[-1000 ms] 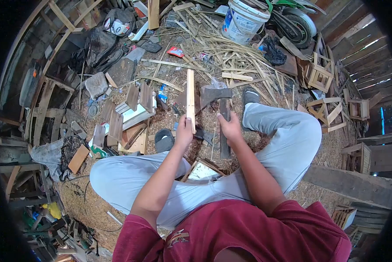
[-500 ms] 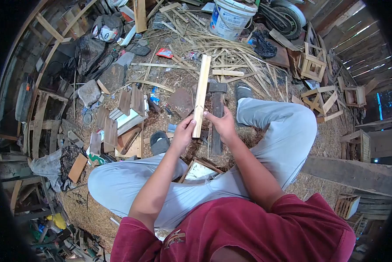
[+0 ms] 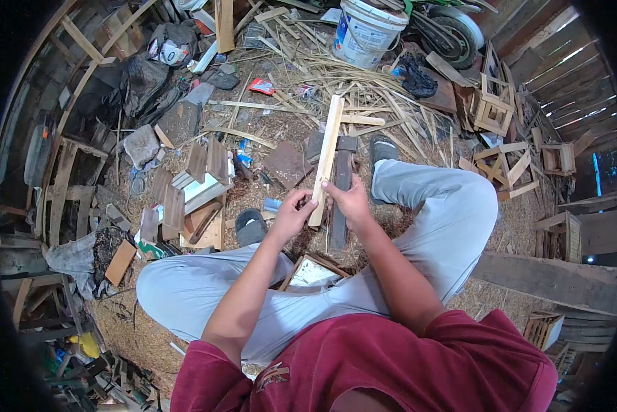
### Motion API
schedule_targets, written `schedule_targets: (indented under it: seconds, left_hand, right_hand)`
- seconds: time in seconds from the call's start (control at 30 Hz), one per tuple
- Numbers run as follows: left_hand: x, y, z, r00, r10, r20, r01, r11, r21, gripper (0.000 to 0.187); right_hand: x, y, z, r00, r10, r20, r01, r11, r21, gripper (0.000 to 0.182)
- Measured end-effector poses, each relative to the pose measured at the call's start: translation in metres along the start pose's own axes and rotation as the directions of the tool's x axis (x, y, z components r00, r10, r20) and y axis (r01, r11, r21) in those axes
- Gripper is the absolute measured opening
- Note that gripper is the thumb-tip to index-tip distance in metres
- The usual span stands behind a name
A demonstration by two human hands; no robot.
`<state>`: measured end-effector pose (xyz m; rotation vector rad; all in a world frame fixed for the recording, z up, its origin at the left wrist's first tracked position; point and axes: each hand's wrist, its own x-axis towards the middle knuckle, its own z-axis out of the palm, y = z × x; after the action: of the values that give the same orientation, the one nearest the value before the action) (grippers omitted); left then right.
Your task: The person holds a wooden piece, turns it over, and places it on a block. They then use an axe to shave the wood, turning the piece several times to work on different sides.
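1. Sitting cross-legged on the straw-littered floor (image 3: 391, 226), a person works among scattered wood scraps, a white bucket (image 3: 367, 29) at the far end.
2. A pale wooden slat (image 3: 328, 151) stands nearly upright before the knees, leaning slightly right.
3. The left hand (image 3: 291, 214) has its grip clamped round the slat's lower end.
4. The right hand (image 3: 350, 200) pinches the same end from the other side, fingers closed on it.
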<state>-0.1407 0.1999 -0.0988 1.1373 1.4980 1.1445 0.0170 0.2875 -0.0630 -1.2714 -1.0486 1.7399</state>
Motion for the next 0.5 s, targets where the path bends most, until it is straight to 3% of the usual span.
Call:
schedule_targets:
  seconds: [0.13, 0.33, 0.37, 0.5]
  left_hand:
    - [0.003, -0.009, -0.003, 0.994, 0.096, -0.057, -0.096, 0.995, 0.004, 0.027]
    - [0.009, 0.002, -0.018, 0.980, -0.057, -0.192, 0.030, 0.989, -0.144, 0.038]
    - [0.012, -0.003, -0.020, 0.975, -0.119, -0.185, 0.069, 0.964, -0.258, 0.040]
    - [0.010, 0.037, -0.029, 0.937, -0.230, -0.263, 0.126, 0.924, -0.360, 0.037]
  right_hand:
    - [0.003, 0.002, -0.002, 0.998, -0.030, 0.049, 0.031, 0.999, -0.027, 0.030]
    - [0.000, 0.004, -0.002, 0.994, -0.037, 0.107, 0.053, 0.987, -0.149, 0.040]
    - [-0.001, 0.005, -0.003, 0.992, -0.012, 0.127, 0.034, 0.984, -0.175, 0.041]
    - [-0.010, -0.002, 0.004, 0.980, 0.041, 0.195, 0.015, 0.962, -0.274, 0.043]
